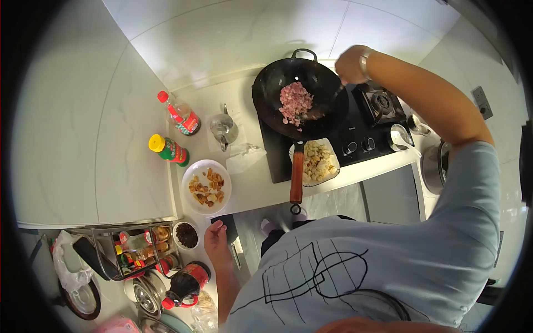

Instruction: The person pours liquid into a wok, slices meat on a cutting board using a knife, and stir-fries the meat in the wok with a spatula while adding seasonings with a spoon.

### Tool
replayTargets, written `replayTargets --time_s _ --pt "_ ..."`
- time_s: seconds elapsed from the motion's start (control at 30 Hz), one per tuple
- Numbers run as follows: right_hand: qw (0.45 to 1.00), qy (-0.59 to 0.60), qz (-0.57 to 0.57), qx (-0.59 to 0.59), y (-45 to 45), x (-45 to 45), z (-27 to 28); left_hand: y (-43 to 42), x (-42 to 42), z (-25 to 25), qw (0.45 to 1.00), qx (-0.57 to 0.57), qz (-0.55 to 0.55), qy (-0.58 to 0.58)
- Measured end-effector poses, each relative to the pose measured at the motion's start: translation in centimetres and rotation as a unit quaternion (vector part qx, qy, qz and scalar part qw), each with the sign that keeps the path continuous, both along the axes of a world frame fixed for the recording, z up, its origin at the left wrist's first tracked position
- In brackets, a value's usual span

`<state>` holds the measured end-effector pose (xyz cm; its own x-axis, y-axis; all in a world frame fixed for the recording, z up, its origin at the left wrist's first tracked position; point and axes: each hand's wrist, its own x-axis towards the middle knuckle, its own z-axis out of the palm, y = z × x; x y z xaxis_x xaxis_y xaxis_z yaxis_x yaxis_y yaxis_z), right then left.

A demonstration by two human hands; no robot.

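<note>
A black wok [272,114] with a wooden handle stands on the stove, and pink minced meat [296,102] lies in its middle. At the wok's right rim, my right hand [350,65] is closed round the handle of a utensil, whose far end is blurred beside the meat. My left hand [216,240] hangs near the counter's front edge, below a white plate [189,194] of browned pieces [207,188]. Its fingers are partly curled and apart, with nothing in them. Under the wok's handle sits a dish of pale chopped pieces [317,161].
Two sauce bottles [186,119] [173,151] and a glass jug [223,129] stand left of the stove. A bowl of dark spice [186,235], a bottle rack [141,247] and a large dark bottle [187,283] are at lower left. A ladle [405,141] and a pot [435,166] are at right.
</note>
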<state>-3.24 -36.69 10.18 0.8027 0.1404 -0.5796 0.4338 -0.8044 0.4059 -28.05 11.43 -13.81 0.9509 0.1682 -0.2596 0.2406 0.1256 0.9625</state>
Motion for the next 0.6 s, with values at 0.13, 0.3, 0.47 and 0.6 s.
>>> replayTargets --time_s 0.13,0.3,0.47,0.6 --pt "0.999 0.038 0.015 -0.009 2.1 -3.4 3.6 -0.3 0.1 0.8 1.0 0.012 -0.005 0.012" --pt "0.996 0.043 -0.021 0.07 1.4 -0.1 -1.4 -0.8 0.1 0.4 1.0 0.02 -0.014 0.006" --pt "0.988 0.129 -0.006 0.079 0.6 0.9 -0.1 -1.5 0.4 0.5 1.0 0.027 -0.006 -0.002" --pt "0.987 0.106 -0.029 0.118 0.1 2.1 -1.8 -1.1 0.3 0.2 1.0 0.027 -0.004 0.007"
